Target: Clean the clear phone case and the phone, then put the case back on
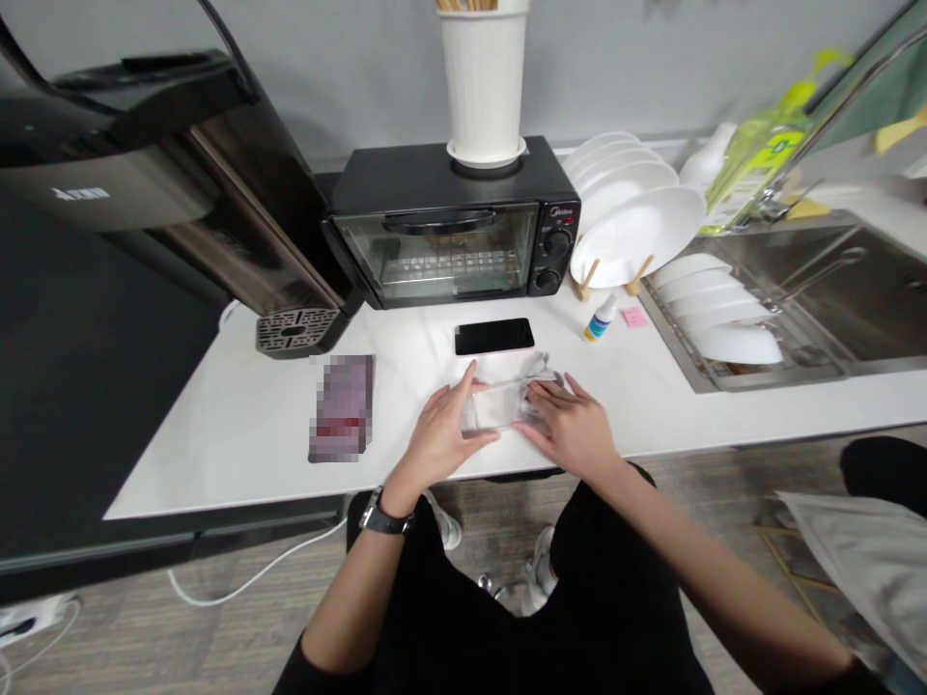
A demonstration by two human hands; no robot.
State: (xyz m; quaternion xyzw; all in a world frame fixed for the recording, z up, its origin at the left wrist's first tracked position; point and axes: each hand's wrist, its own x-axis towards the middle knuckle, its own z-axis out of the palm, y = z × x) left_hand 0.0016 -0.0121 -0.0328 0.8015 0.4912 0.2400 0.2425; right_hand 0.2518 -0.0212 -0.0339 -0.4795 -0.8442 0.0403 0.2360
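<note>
A clear, flat transparent case (498, 405) lies on the white counter (246, 425) near its front edge. My left hand (441, 430) grips the case's left end, thumb under and fingers over it. My right hand (572, 425) rests on the case's right end with its fingers pressed on top. A black phone (493, 336) lies face up just behind the case, apart from both hands. A dark watch (383, 518) sits on my left wrist.
Behind the phone stands a black toaster oven (453, 232) with a white ribbed cup (484, 82) on top. Left: a dark coffee machine (238, 212) and a blurred dark packet (342, 407). Right: white plates in a rack (637, 217), a small dropper bottle (601, 319), a pink note (634, 317), a sink (832, 299).
</note>
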